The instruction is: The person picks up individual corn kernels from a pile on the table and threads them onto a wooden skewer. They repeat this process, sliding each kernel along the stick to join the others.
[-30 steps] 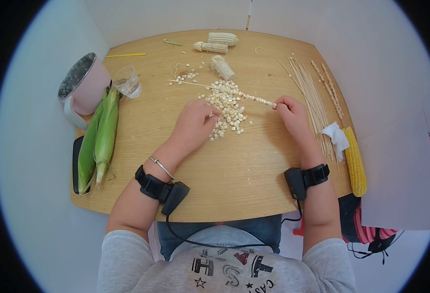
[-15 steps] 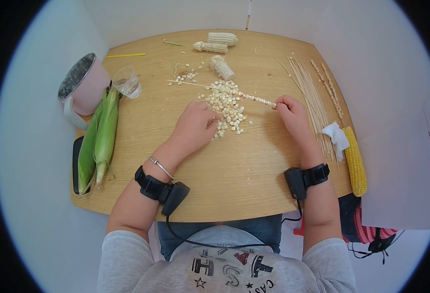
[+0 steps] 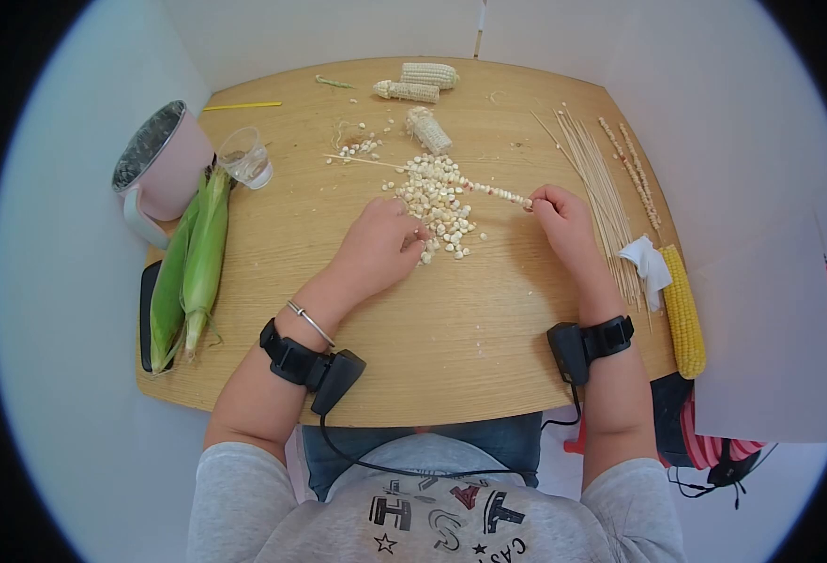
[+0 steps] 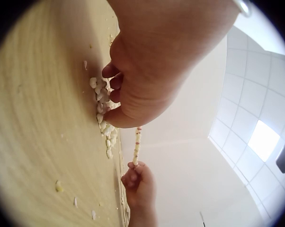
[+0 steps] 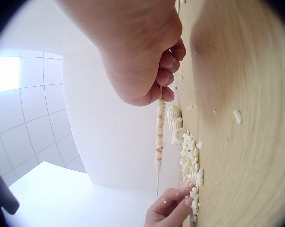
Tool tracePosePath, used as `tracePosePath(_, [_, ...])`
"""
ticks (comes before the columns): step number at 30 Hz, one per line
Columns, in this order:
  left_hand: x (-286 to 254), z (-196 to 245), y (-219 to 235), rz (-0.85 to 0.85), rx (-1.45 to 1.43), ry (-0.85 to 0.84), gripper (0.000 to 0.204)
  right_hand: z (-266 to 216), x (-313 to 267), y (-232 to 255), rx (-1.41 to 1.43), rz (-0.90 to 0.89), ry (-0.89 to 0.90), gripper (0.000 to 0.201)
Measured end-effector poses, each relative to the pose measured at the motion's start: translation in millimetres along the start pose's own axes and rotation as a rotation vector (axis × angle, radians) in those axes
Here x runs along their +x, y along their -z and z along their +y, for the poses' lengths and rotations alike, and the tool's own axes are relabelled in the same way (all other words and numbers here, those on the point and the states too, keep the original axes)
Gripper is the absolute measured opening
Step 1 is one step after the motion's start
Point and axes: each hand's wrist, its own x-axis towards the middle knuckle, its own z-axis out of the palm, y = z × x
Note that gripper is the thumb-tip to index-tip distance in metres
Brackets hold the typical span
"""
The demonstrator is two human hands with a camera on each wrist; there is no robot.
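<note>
Kernels [image 3: 440,208] under left hand [image 3: 378,246] fingertips — touching

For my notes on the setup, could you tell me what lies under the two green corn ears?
A dark flat thing pokes out beneath the green corn ears, on the table. Most of it is covered, so I cannot tell what it is.

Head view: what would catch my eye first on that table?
Probably the pale heap of loose corn kernels mid-table, with the left hand picking at its near edge. Next, the right hand pinching a thin skewer strung with kernels. Green unhusked cobs lie at the left edge.
</note>
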Motion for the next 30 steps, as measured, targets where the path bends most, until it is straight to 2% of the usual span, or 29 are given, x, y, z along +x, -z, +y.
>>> tracePosePath(5, [1.7,-1.6,-1.3,0.023,-0.005,-0.03,0.006,1.6,1.0,0.4,-0.019,-0.001,0.022,0.016])
tracePosePath(7, [3.3,-2.3,-3.9,0.108,-0.191,0.136,0.006,2.9,1.1,0.3,-0.019,0.0,0.028,0.016])
tracePosePath(8, [3.2,-4.1,-5.0,0.109,-0.19,0.136,0.006,2.7,1.1,0.2,-0.019,0.0,0.029,0.016])
tracePosePath(10, [2.1,-8.3,-5.7,0.221,-0.523,0.349,0.009,2.2,0.6,-0.3,-0.005,0.013,0.035,0.016])
tracePosePath(11, [3.0,-8.8,-2.1,0.223,-0.523,0.349,0.009,1.7,0.4,-0.1,-0.005,0.013,0.037,0.016])
tracePosePath(13, [6.7,-11.3,8.5,0.259,-0.827,0.558,0.011,0.5,0.3,0.7,-0.009,0.011,0.035,0.016])
tracePosePath(14, [6.9,-17.6,10.6,0.26,-0.827,0.558,0.011,0.8,0.3,0.8,-0.009,0.01,0.036,0.016])
tracePosePath(16, [5.3,-36.5,13.0,0.427,-1.213,0.65,0.013,3.0,0.5,0.9,0.016,0.021,0.005,0.016])
tracePosePath(17, [4.1,-45.7,15.0,0.428,-1.212,0.65,0.013,4.8,0.9,1.1,0.016,0.02,0.005,0.016])
tracePosePath(19, [2.3,-61.6,19.4,0.501,-1.579,0.73,0.013,8.2,2.2,2.1,0.008,0.028,0.038,0.016])
tracePosePath(22, [3.6,-70.3,22.9,0.572,-1.615,0.765,0.014,7.7,2.3,4.2,-0.012,0.03,0.02,0.016])
tracePosePath(30, [2.8,-73.0,20.0,0.646,-1.557,0.733,0.012,2.2,0.2,8.2,-0.062,0.043,0.001,0.017])
